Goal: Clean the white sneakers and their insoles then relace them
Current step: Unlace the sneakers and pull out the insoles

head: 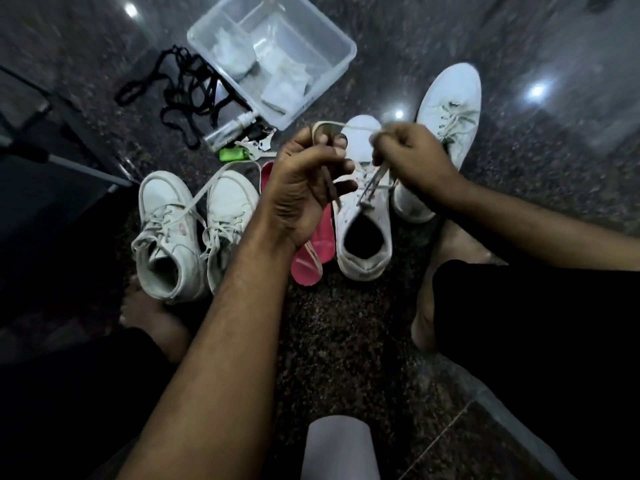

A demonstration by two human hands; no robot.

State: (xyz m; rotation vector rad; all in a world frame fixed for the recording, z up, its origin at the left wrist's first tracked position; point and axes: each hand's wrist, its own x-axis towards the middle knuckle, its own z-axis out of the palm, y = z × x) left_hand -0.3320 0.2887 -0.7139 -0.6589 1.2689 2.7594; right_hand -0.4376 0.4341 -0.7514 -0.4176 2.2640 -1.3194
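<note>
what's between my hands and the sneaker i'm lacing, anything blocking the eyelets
Nothing visible blocks them. Both the left hand and right hand already pinch the lace directly above the open sneaker. The pink insole lies on the floor beside that sneaker, at its left, not over the eyelets.

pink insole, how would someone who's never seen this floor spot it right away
Start at the clear plastic bin at the top of the floor, then come down toward the two hands. The pink insole lies flat between two white sneakers, partly under the left hand. It is the only pink thing among the white shoes.
</note>
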